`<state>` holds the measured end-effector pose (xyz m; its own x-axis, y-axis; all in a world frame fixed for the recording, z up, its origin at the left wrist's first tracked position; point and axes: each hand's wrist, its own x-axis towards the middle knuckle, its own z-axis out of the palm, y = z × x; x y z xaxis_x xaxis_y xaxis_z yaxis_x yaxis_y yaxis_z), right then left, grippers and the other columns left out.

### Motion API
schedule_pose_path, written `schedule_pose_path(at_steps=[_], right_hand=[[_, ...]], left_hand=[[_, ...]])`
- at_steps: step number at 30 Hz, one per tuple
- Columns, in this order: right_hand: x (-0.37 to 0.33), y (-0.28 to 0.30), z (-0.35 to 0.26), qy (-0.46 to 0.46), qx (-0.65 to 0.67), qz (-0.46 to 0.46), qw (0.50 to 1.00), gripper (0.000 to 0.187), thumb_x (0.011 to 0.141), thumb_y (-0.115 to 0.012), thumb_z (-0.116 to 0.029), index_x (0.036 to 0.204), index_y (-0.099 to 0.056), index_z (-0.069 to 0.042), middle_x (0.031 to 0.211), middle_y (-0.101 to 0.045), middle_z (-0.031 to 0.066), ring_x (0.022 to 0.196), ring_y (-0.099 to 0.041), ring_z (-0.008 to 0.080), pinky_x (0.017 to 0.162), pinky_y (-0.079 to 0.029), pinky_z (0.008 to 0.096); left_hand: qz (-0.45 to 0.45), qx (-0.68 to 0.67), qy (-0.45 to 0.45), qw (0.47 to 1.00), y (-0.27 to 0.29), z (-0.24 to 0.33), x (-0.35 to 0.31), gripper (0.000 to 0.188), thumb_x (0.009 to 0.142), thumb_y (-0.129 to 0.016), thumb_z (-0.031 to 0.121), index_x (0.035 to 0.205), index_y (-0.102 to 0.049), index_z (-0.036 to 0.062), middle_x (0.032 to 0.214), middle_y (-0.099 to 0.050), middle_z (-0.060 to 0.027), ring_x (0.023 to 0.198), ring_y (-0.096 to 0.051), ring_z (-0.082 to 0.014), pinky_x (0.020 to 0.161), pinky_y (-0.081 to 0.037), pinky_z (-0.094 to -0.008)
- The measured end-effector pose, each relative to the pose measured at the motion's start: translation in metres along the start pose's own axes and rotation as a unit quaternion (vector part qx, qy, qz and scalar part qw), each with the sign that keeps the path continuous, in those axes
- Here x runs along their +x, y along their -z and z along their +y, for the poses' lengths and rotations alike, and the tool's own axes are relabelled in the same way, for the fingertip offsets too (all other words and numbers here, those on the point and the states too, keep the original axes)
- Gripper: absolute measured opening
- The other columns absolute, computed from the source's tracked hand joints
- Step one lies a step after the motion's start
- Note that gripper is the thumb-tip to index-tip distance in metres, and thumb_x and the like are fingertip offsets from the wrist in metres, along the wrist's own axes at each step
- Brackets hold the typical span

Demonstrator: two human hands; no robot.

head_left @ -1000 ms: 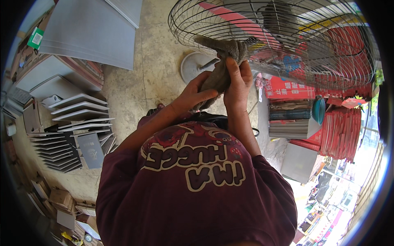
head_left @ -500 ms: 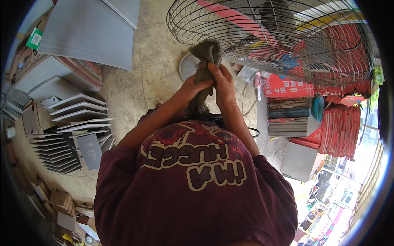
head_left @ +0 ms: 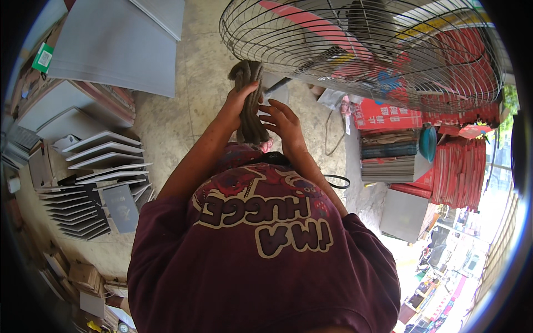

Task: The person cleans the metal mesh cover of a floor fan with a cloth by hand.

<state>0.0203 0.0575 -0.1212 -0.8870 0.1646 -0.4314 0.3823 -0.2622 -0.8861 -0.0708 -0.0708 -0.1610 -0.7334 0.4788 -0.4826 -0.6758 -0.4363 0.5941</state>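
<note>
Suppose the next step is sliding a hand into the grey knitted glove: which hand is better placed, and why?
Probably the right hand: it looks free, open close beside the grey knitted glove, while the left hand grips the glove, thumb across it.

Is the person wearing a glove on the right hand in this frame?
No, the right hand shows bare skin, its fingers spread apart beside the dark grey fabric bundle gripped by the left hand.
</note>
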Motion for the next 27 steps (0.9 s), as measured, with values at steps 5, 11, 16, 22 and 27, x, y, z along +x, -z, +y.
schedule_pose_path(at_steps=[5, 11, 16, 22, 27], right_hand=[[-0.003, -0.001, -0.008, -0.002, -0.019, -0.005, 1.000, 0.045, 0.090, -0.050, -0.024, 0.125, -0.041, 0.002, 0.109, -0.060, 0.0128, 0.092, -0.061, 0.0213, 0.080, -0.047, 0.0308], [-0.005, -0.005, -0.008, -0.005, -0.032, 0.007, 0.999, 0.040, 0.090, -0.051, -0.025, 0.122, -0.047, -0.001, 0.102, -0.061, 0.0105, 0.087, -0.061, 0.0187, 0.078, -0.047, 0.0292], [-0.004, -0.012, -0.016, 0.011, -0.040, -0.010, 0.999, 0.036, 0.091, -0.049, -0.023, 0.120, -0.049, -0.002, 0.100, -0.063, 0.0093, 0.084, -0.060, 0.0165, 0.076, -0.047, 0.0279], [0.000, -0.011, -0.010, 0.015, -0.027, -0.027, 0.999, 0.034, 0.091, -0.049, -0.020, 0.119, -0.051, -0.002, 0.098, -0.063, 0.0091, 0.084, -0.059, 0.0152, 0.077, -0.046, 0.0271], [-0.001, -0.011, -0.011, 0.003, -0.034, -0.022, 0.999, 0.032, 0.091, -0.049, -0.020, 0.118, -0.052, -0.003, 0.099, -0.063, 0.0088, 0.083, -0.059, 0.0148, 0.076, -0.046, 0.0261]], left_hand=[[-0.079, 0.105, -0.077, 0.988, -0.019, 0.027, -0.024, 0.027, 0.081, -0.066, 0.024, 0.097, -0.058, 0.0034, 0.075, -0.060, -0.0048, 0.065, -0.058, -0.0117, 0.057, -0.047, -0.0249], [-0.194, 0.199, -0.216, 0.936, -0.055, 0.071, -0.072, 0.027, 0.081, -0.068, 0.017, 0.100, -0.057, 0.0022, 0.082, -0.060, -0.0018, 0.073, -0.056, -0.0094, 0.064, -0.046, -0.0238], [-0.216, 0.187, -0.241, 0.928, -0.054, 0.089, -0.073, 0.021, 0.084, -0.063, 0.011, 0.101, -0.057, 0.0018, 0.084, -0.061, -0.0021, 0.074, -0.057, -0.0094, 0.066, -0.047, -0.0247], [-0.030, 0.003, -0.091, 0.995, -0.005, 0.045, -0.018, 0.023, 0.081, -0.064, 0.024, 0.094, -0.060, 0.0053, 0.070, -0.061, -0.0055, 0.057, -0.057, -0.0127, 0.047, -0.042, -0.0254], [0.040, 0.030, 0.001, 0.999, 0.026, 0.019, 0.010, 0.029, 0.078, -0.066, 0.031, 0.091, -0.059, 0.0063, 0.068, -0.060, -0.0070, 0.051, -0.053, -0.0149, 0.046, -0.042, -0.0275]])
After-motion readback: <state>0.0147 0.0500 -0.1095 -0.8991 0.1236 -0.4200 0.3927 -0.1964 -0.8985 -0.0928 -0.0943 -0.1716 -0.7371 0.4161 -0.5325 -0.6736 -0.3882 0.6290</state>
